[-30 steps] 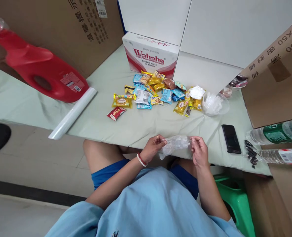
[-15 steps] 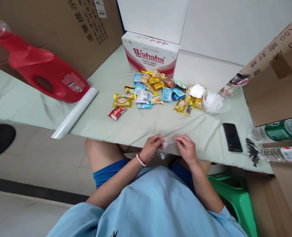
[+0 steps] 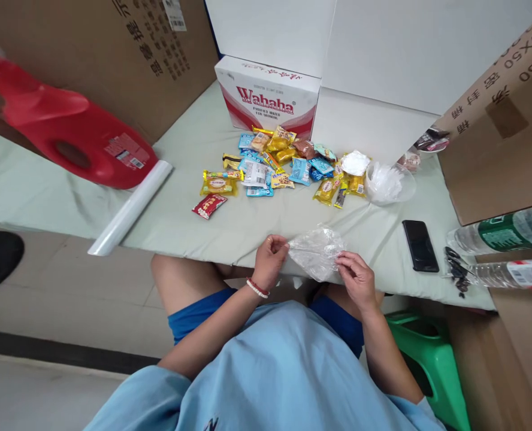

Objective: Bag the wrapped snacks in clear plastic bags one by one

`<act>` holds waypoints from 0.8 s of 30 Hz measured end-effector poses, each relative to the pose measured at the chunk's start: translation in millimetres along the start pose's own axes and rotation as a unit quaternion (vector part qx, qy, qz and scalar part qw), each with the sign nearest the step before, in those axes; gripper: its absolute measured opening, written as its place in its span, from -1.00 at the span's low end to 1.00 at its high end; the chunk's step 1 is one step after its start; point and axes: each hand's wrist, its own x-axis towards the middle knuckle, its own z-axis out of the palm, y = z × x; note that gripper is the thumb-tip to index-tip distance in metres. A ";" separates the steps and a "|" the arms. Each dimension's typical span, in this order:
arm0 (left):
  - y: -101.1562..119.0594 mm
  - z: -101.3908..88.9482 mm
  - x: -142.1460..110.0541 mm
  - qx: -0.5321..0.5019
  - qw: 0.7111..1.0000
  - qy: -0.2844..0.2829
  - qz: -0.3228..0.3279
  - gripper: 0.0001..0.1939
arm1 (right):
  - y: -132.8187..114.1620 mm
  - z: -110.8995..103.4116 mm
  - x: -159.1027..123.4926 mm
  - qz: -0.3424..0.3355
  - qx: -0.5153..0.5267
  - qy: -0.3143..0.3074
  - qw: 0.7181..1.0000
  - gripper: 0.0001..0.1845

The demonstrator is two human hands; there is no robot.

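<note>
— What do the fingers do, pls?
— L hand (image 3: pixel 270 260): thumb & fingertips are together, clamped on L corner of the clear plastic (image 3: pixel 317 252). R hand (image 3: pixel 358 281): fingertips touch its R edge; if they pinch, I cannot tell.
— And the clear plastic, where is it?
— Btwn both hands, at near edge of table (image 3: pixel 158 224). Phone (image 3: pixel 420 245) lies to the R; wrapped snacks (image 3: pixel 254 173) lie farther, w/ Wahaha box (image 3: pixel 266 99) behind.
</note>
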 end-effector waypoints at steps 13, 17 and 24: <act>23.2 58.9 -17.1 -0.014 0.963 -0.270 -0.017 -0.58 | -28.9 2.9 3.9 -0.023 0.051 -0.030 0.998 -0.80; 21.3 56.7 -12.3 -0.086 0.968 -0.230 -0.055 -0.56 | -30.8 -5.0 -0.2 0.002 0.045 -0.015 0.999 -0.82; 28.0 23.7 2.2 -0.179 0.969 -0.133 -0.108 -0.56 | -14.6 -17.4 -0.4 0.057 0.101 0.089 0.989 -0.86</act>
